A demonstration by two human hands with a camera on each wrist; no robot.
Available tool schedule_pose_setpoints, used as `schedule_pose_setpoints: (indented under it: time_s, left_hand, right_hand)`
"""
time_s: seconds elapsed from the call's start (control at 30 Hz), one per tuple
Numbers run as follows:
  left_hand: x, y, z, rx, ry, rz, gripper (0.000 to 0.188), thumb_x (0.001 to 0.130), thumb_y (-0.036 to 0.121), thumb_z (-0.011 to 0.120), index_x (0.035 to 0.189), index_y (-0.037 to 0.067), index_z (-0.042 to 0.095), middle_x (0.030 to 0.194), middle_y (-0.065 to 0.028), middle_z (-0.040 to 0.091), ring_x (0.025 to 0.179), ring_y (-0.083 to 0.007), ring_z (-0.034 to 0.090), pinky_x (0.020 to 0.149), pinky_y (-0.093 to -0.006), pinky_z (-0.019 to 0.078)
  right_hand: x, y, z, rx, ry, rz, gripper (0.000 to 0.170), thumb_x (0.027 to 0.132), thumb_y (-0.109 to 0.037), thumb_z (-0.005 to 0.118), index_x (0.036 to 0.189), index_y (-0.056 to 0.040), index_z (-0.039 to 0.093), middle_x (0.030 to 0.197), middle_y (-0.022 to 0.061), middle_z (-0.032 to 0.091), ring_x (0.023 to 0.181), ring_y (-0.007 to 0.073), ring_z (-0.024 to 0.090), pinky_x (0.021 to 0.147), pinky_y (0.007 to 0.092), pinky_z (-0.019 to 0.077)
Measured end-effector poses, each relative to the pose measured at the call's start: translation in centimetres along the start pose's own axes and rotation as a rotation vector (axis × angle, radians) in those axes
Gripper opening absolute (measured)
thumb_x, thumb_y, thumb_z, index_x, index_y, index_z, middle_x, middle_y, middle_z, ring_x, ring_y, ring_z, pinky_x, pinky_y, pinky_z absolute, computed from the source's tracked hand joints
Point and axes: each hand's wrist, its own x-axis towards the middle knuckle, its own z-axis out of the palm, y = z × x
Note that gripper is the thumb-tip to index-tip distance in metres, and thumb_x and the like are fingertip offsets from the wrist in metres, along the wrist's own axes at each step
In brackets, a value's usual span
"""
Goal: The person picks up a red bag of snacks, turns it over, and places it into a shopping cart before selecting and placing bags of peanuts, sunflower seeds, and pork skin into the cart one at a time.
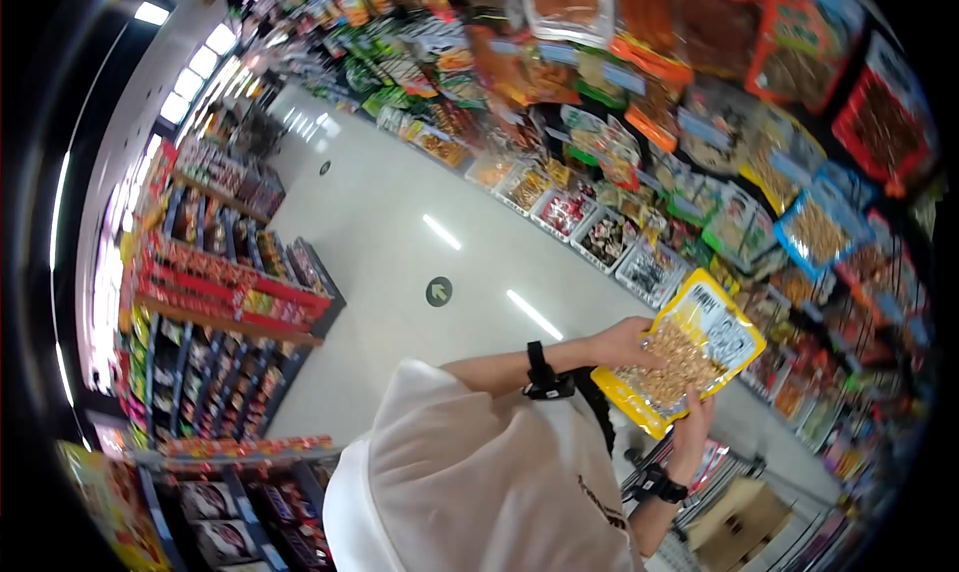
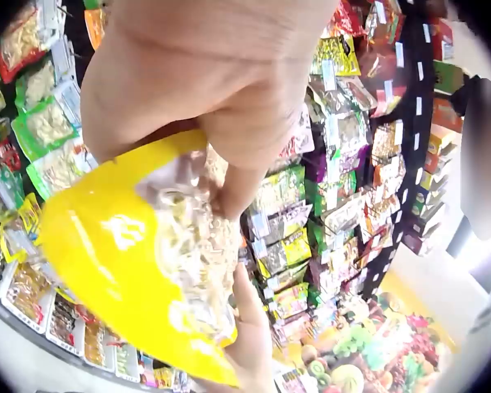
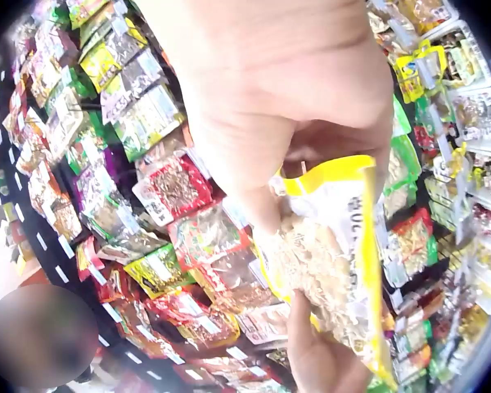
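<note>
A yellow-edged snack bag (image 1: 689,347) with a clear window full of pale tan pieces is held up between both hands. My left hand (image 1: 621,344) grips its upper-left edge, thumb over the window. At the lower-right edge, my right hand (image 1: 691,430) pinches the same bag. The left wrist view shows the bag (image 2: 119,246) bowed, with the left hand (image 2: 204,74) over its top edge. In the right wrist view, the right hand (image 3: 286,74) has its thumb on the front of the bag (image 3: 327,262), and some fingers are hidden behind it.
Hanging snack packets (image 1: 734,212) fill the rack at the right, above a row of white trays (image 1: 604,237). A shopping cart holding a cardboard box (image 1: 737,524) stands below the hands. Low display shelves (image 1: 230,282) line the left, across a pale floor (image 1: 390,222).
</note>
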Motion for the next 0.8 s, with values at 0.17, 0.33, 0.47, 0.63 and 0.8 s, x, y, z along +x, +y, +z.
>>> schedule_pose_setpoints:
  time_s: [0.17,0.33,0.47,0.63,0.8]
  left_hand:
    - [-2.4,-1.6,-2.5,0.003,0.128,0.058,0.044,0.077,0.014,0.079,0.115,-0.001,0.062,0.105,-0.0058,0.068,0.096,-0.0117,0.061,0.086,-0.0294,0.0494]
    - [-3.5,-0.5,-5.5,-0.054,0.238,0.113,0.045,0.076,0.018,0.081,0.113,-0.001,0.063,0.102,-0.0054,0.069,0.093,-0.0117,0.062,0.084,-0.0296,0.0504]
    - [-4.6,0.2,-9.0,-0.045,0.241,0.107,0.045,0.076,0.021,0.081,0.110,-0.002,0.064,0.099,-0.0059,0.069,0.089,-0.0117,0.063,0.081,-0.0294,0.0513]
    - [-5.4,-0.8,-13.4,-0.105,0.182,0.139,0.046,0.074,0.021,0.081,0.109,-0.003,0.064,0.098,-0.0069,0.070,0.088,-0.0120,0.063,0.080,-0.0295,0.0519]
    - [-6.5,-3.1,-16.6,-0.111,0.141,0.110,0.047,0.073,0.019,0.080,0.110,-0.004,0.063,0.100,-0.0097,0.070,0.091,-0.0135,0.063,0.082,-0.0292,0.0512]
  right_hand:
    - [1.7,-0.2,4.7,-0.231,-0.145,-0.069,0.041,0.085,-0.004,0.067,0.122,0.0016,0.053,0.115,0.0077,0.062,0.100,0.0161,0.060,0.089,0.0310,0.0474]
    - [2.5,0.9,10.4,-0.344,-0.099,-0.204,0.045,0.081,0.000,0.069,0.123,0.0020,0.053,0.116,0.0086,0.062,0.100,0.0167,0.060,0.089,0.0311,0.0477]
    - [2.9,2.1,14.3,-0.394,-0.046,-0.209,0.050,0.078,0.000,0.071,0.124,0.0025,0.051,0.116,0.0100,0.061,0.100,0.0178,0.060,0.089,0.0315,0.0480]
    - [3.5,5.2,17.1,-0.424,-0.010,-0.227,0.051,0.077,0.000,0.072,0.124,0.0032,0.051,0.116,0.0111,0.061,0.100,0.0194,0.060,0.088,0.0331,0.0486]
    - [3.4,8.3,19.1,-0.404,0.041,-0.122,0.061,0.078,0.001,0.070,0.132,0.0012,0.043,0.123,0.0115,0.057,0.106,0.0209,0.058,0.094,0.0337,0.0451]
